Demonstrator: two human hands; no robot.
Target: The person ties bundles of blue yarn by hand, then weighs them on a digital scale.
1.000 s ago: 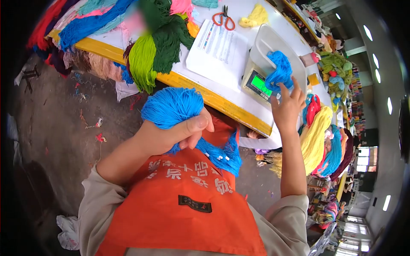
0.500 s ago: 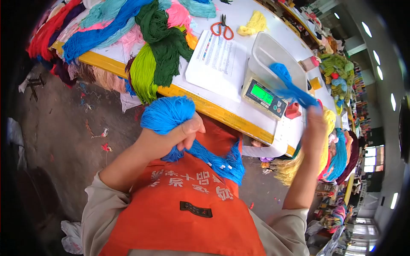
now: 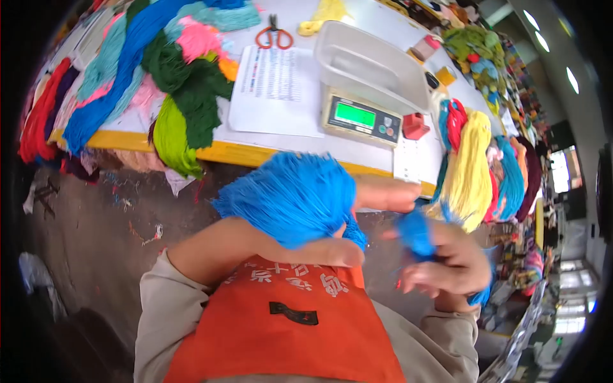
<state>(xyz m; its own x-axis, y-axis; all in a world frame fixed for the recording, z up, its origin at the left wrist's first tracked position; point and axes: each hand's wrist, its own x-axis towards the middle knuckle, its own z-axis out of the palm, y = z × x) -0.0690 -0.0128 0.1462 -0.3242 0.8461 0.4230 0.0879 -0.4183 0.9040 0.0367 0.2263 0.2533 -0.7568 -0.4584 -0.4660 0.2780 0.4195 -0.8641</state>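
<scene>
A thick blue yarn hank (image 3: 294,195) is gripped in my left hand (image 3: 268,246) in front of the orange apron (image 3: 268,338). My left thumb presses under it while the index finger reaches out to the right. Closed around a smaller bundle of blue yarn (image 3: 415,235), my right hand (image 3: 456,258) is to the right of the hank and blurred by motion. Some blue strands trail below that wrist. Beyond my hands, a digital scale (image 3: 361,120) with a lit green display stands on the table, a clear plastic tub (image 3: 377,70) on top of it.
A printed sheet (image 3: 271,96) and red-handled scissors (image 3: 274,35) lie left of the scale. Dark green yarn (image 3: 195,96) and other colours heap at the left. A red object (image 3: 415,126) sits beside the scale. Yellow yarn (image 3: 469,166) hangs over the yellow table edge (image 3: 242,153).
My right hand has drawn the smaller blue bundle from over the tub down toward my left hand. The left hand with its hank has moved right, and the view has turned.
</scene>
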